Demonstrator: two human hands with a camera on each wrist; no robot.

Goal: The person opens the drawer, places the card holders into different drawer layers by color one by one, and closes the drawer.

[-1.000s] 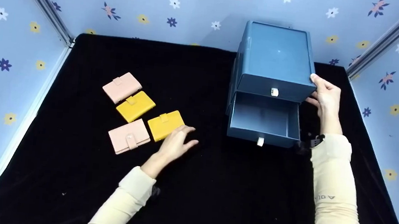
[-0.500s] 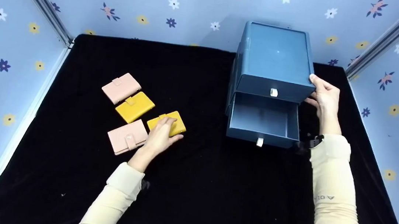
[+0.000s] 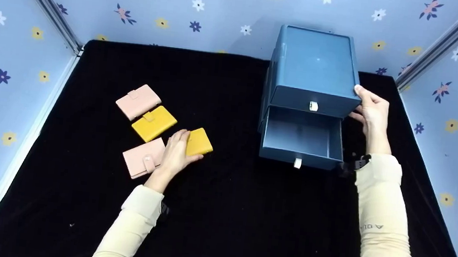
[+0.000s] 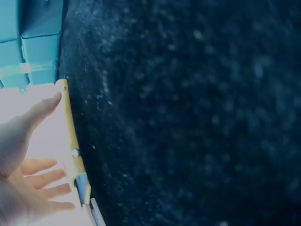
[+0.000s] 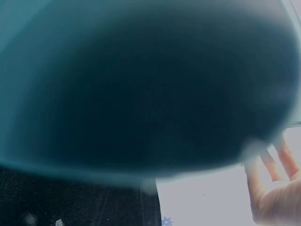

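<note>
Four small snap wallets lie on the black cloth (image 3: 245,215). My left hand (image 3: 176,150) holds the nearer yellow wallet (image 3: 200,141), fingers over its top and thumb at its near edge. In the left wrist view that wallet (image 4: 71,141) shows edge-on beside my left hand (image 4: 23,155). A blue two-drawer cabinet (image 3: 316,65) stands at the back right. Its lower drawer (image 3: 302,136) is pulled out and empty, and the upper one is closed. My right hand (image 3: 371,111) rests against the cabinet's right side, thumb on the top corner. The right wrist view shows blurred cabinet (image 5: 141,84) and straight fingers (image 5: 275,188).
A pink wallet (image 3: 138,101), a second yellow wallet (image 3: 154,122) and another pink wallet (image 3: 143,157) lie left of my left hand. Blue flowered walls (image 3: 182,8) close in the cloth on three sides.
My left hand moved left from beside the nearer yellow wallet onto it and closed round it; the wallet now looks shorter. The right hand and the cabinet stayed put.
</note>
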